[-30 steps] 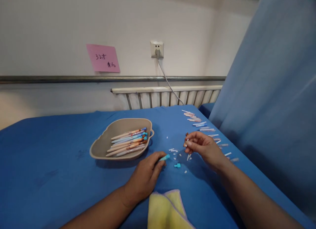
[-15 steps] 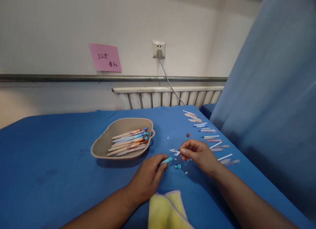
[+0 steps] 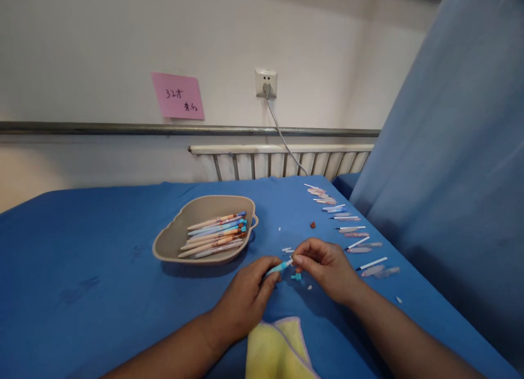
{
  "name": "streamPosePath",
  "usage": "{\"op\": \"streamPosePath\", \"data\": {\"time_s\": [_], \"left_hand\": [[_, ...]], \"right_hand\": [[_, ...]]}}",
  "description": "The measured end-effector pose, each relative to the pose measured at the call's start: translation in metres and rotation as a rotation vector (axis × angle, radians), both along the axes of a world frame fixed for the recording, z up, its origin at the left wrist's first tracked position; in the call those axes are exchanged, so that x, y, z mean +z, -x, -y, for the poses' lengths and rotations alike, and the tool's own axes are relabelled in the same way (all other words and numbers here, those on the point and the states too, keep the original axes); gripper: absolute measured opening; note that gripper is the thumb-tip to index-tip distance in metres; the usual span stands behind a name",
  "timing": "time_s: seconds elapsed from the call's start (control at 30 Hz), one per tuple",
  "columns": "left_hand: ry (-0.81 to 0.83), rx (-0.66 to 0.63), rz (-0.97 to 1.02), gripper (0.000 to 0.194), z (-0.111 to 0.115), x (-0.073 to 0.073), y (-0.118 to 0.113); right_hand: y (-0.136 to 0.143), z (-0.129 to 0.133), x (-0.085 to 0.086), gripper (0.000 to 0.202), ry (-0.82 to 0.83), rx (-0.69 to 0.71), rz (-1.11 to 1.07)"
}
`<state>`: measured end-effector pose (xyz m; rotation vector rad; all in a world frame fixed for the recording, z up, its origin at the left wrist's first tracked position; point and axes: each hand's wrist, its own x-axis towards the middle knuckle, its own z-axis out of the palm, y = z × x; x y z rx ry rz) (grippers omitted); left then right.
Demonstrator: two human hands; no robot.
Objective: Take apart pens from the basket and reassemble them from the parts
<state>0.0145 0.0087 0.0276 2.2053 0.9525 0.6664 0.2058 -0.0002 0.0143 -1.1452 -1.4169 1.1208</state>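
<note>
Hands grip a blue barrel (left), its long axis slanting up-right, and a white piece (right).

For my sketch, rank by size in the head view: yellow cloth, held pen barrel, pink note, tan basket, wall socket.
Tan basket
Yellow cloth, cut off by frame
Pink note
Wall socket
Held pen barrel, partly covered
</note>
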Motion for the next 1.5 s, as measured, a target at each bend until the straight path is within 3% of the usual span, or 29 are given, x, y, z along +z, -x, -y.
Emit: {"op": "streamPosePath", "data": {"time_s": [0.43, 0.73, 0.8, 0.97, 1.07, 1.17, 1.27, 1.37, 1.5], "left_hand": [[0.021, -0.028, 0.037, 0.023, -0.001, -0.004, 0.001], [0.071, 0.009, 0.079, 0.027, -0.004, -0.007, 0.002], [0.077, 0.022, 0.078, 0.027, -0.005, -0.006, 0.002], [0.085, 0.041, 0.078, 0.025, -0.006, -0.006, 0.002], [0.087, 0.055, 0.085, 0.025, -0.006, -0.007, 0.003], [0.097, 0.063, 0.083, 0.025, -0.007, -0.008, 0.003], [0.12, 0.064, 0.088, 0.026, -0.007, -0.009, 0.002], [0.134, 0.051, 0.096, 0.024, -0.005, -0.008, 0.002], [0.152, 0.041, 0.103, 0.022, -0.002, -0.007, 0.001]], "right_hand": [[0.005, 0.004, 0.002, 0.013, -0.06, 0.021, 0.139], [-0.001, -0.002, -0.006, 0.021, -0.016, 0.033, 0.077], [-0.005, -0.005, -0.01, 0.019, -0.024, 0.041, 0.202], [-0.008, -0.001, -0.015, 0.007, -0.167, 0.17, 0.764], [-0.009, 0.001, -0.015, 0.012, -0.199, 0.209, 0.85], [-0.009, -0.003, -0.016, 0.017, -0.194, 0.142, 0.726], [-0.006, -0.008, -0.014, 0.013, -0.04, 0.059, 0.3], [-0.001, -0.008, -0.01, 0.02, 0.183, 0.061, -0.224], [0.003, -0.005, -0.005, 0.026, 0.295, 0.055, -0.539]]}}
